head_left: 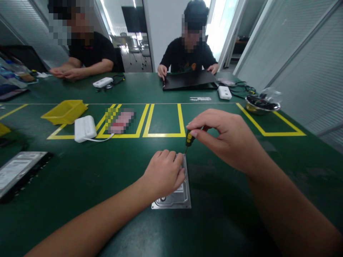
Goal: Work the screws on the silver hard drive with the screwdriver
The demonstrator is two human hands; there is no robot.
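Note:
A silver hard drive [179,198] lies flat on the green table [107,171] in front of me. My left hand [164,172] rests on top of it, fingers curled over its far left part, pressing it down. My right hand [222,137] pinches a small black and yellow screwdriver [189,139] by its top. The screwdriver stands nearly upright with its tip at the drive's far right corner.
Another hard drive [18,171] lies at the left edge. A yellow bin [65,111], a white box [84,128] with a cable and yellow tape outlines [164,135] lie beyond. A metal bowl [262,104] sits at the right. Two people sit across, one with a black laptop [189,80].

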